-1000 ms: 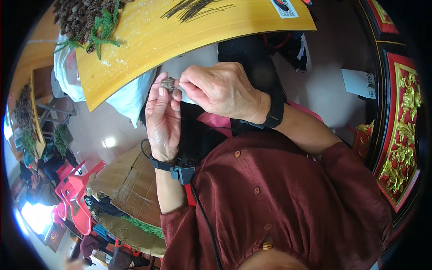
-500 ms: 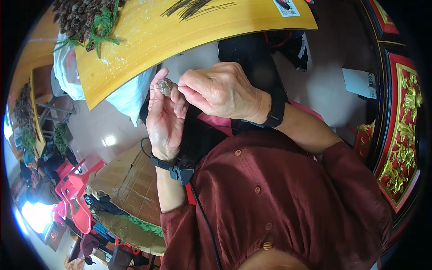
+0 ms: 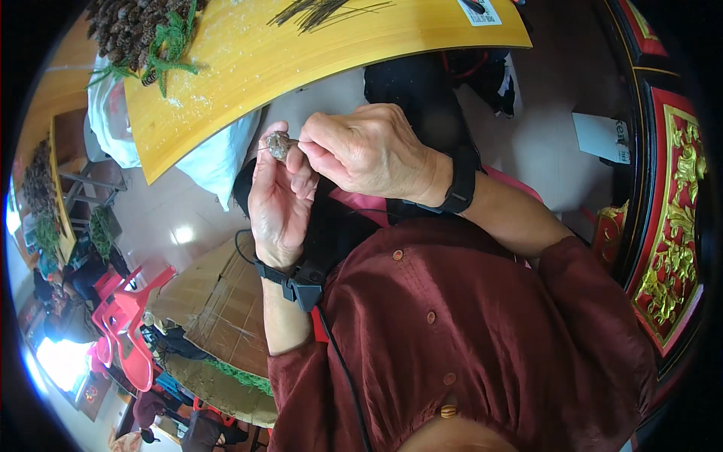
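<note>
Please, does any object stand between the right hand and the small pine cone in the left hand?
Nothing visible blocks the right hand; only a thin wire, pinched in its fingers, spans the short gap to the small pine cone.

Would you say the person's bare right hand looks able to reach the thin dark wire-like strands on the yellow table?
Probably yes, once free: the right hand pinches a thin dark wire, but nothing visible blocks its way to the strands.
</note>
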{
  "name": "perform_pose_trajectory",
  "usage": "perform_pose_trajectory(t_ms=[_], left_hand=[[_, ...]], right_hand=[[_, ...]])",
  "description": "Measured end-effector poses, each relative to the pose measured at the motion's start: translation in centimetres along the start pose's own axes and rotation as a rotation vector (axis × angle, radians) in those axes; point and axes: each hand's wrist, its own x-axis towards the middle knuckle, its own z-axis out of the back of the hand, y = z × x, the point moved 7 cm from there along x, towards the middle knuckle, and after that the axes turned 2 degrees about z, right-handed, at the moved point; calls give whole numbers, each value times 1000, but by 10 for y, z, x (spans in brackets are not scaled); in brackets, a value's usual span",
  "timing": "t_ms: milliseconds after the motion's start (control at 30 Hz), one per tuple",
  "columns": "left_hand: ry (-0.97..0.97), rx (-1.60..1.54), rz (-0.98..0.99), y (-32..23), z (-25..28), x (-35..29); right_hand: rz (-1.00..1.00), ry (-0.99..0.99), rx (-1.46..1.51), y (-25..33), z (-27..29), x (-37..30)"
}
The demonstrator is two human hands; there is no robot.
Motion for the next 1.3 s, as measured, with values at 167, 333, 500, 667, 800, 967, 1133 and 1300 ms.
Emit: perform_pose_trajectory(t_ms=[167, 333, 500, 667, 800, 967, 1133, 1300], left_hand=[[-257, 103, -108, -2, 6, -1], [-115, 244, -217, -8, -3, 3], [-142, 354, -265, -9, -9, 4], [-175, 425, -324, -11, -4, 3], [-184, 449, -336, -12, -2, 3], [-216, 519, -355, -12, -4, 1], [-185, 444, -298, -6, -4, 3], [-171, 323, -242, -1, -4, 5]], right_hand=[[-5, 13, -62, -3, -1, -3], [-14, 34, -73, -6, -1, -4], [-18, 45, -50, -8, -2, -5], [-21, 72, -30, -9, -4, -7], [-21, 94, -23, -11, -4, -8], [6, 96, -14, -11, -5, -7], [-46, 104, -66, -13, -3, -9], [-43, 82, -63, -15, -5, -10]])
